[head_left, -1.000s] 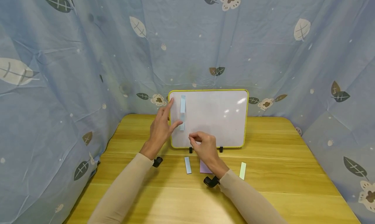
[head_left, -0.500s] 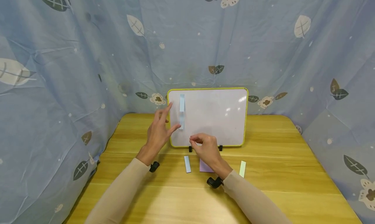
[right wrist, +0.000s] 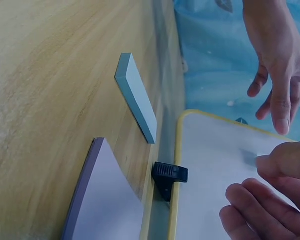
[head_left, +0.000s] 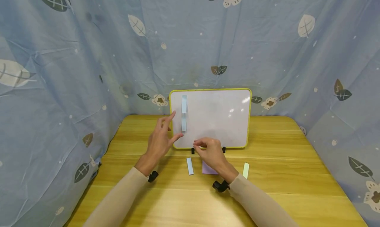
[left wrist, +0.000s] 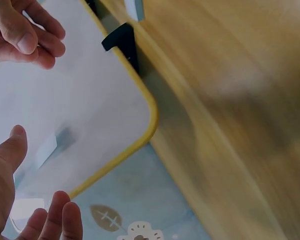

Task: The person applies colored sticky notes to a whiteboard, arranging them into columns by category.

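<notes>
Head view shows the left hand [head_left: 158, 142] spread, right hand [head_left: 211, 151] curled, any pinch unclear, near the lower paper strip [head_left: 184, 124], likely light, bendy, best held by its bottom end.

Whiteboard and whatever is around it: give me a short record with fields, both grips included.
whiteboard: standing, yellow rim, black clips at lower edge
upper blue strip: on board, near its left edge (head view)
lower blue strip: directly below the upper one
left grip: fingers spread, thumb near lower blue strip; contact unclear
right grip: fingers curled; holding anything, unclear
blue pad: on table, in front of board
purple pad: on table, partly hidden by right grip
green strip: on table, right of purple pad
</notes>
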Motion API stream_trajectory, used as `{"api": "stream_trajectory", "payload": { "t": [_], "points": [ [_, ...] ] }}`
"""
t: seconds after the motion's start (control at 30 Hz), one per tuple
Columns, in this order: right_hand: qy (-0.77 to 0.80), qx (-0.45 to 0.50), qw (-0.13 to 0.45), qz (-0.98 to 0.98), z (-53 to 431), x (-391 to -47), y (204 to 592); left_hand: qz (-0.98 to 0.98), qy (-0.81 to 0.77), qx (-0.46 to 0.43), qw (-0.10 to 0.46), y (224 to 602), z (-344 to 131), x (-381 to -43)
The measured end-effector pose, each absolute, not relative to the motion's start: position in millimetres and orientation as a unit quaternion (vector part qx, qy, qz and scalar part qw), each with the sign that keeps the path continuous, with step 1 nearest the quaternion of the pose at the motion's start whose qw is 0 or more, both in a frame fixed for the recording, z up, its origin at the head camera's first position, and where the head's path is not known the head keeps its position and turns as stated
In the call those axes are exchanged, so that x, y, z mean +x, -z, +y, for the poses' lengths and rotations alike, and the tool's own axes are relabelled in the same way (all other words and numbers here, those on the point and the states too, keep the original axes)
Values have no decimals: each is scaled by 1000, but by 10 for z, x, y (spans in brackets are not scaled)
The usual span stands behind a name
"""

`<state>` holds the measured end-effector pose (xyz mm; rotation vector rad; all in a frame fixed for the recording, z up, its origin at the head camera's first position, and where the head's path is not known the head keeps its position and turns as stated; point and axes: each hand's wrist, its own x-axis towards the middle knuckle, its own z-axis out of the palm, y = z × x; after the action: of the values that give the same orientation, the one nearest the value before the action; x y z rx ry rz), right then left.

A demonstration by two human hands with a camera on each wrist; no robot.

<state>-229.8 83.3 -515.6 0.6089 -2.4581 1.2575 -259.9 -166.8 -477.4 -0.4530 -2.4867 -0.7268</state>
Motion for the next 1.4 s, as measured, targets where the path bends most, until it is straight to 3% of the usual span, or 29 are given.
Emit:
{"api": "stream_trajectory", "payload": {
  "t": [0.37, 0.87, 1.4],
  "points": [
    [-433, 229, 149, -859, 869, -2244, 5139, -914, 249, -217, 235, 4895, -1658, -2445],
    [-407, 229, 135, -874, 922, -2196, 5172, -930, 248, -269, 44, 5062, -1677, -2231],
    [-395, 249, 101, -879, 952, -2163, 5192, -917, 214, -335, -29, 5192, -1710, -2167]
  ]
}}
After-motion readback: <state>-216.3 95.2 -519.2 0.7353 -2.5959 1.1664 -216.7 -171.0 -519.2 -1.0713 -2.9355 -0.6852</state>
